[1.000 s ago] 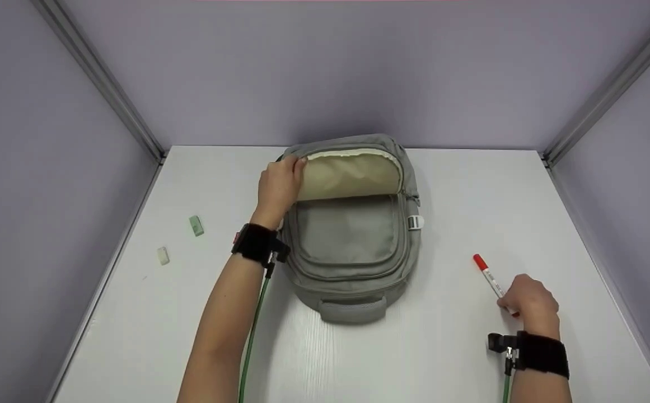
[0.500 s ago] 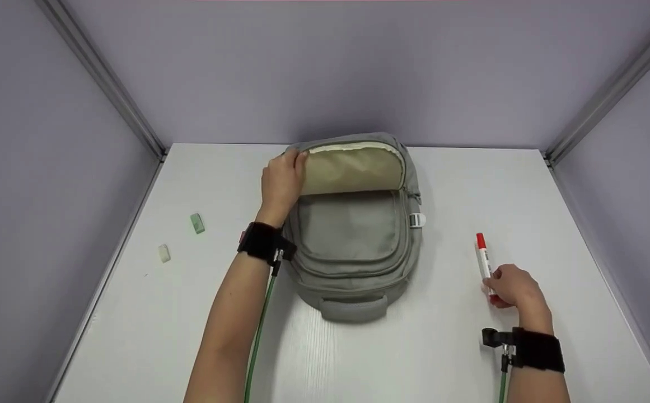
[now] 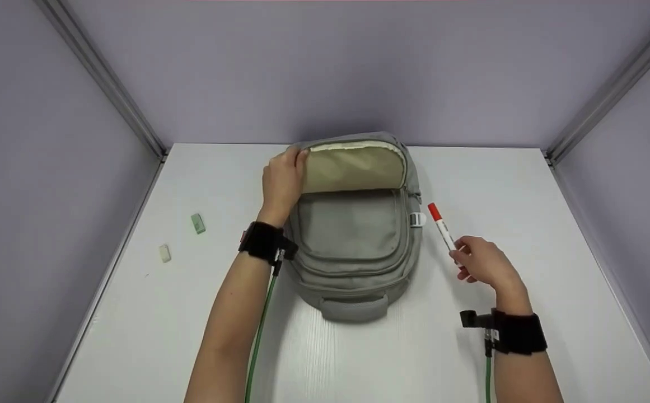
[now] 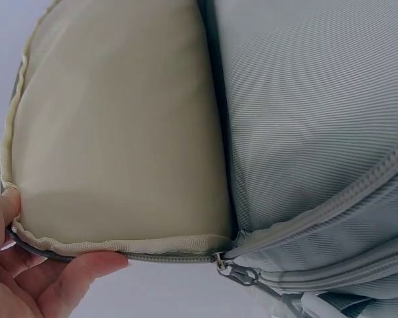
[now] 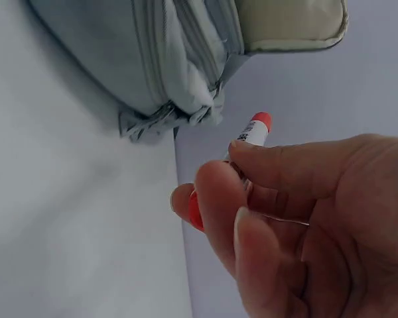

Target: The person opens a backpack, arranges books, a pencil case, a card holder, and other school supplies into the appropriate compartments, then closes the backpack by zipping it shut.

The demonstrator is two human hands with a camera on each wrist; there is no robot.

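Left hand (image 3: 283,180) is curled over the lifted flap (image 3: 352,167) of the backpack (image 3: 352,240); in the left wrist view the flap's piped edge is pinched between thumb and fingertips (image 4: 86,268), and the cream lining is exposed beside the grey outer fabric. Right hand (image 3: 484,261) is held above the table (image 3: 134,313), just right of the backpack, with a marker (image 3: 442,230) gripped between thumb and curled fingers. The marker's red cap is pointed up and left, close to the backpack's right side near a white buckle (image 3: 416,220); contact between marker and backpack cannot be made out. In the right wrist view the white barrel is largely covered by the fingers (image 5: 219,199), and red is seen at both ends. The backpack is laid flat at the middle of the table, its grab handle (image 3: 354,307) turned toward the person and its opened top toward the back wall (image 3: 325,73). The front pocket is seen zipped. Black straps are worn on both wrists, each with a green cable (image 3: 258,341) trailing toward the person. Two small erasers are lying well left of the backpack: a green one (image 3: 197,223) and a pale one (image 3: 164,253), apart from each other.
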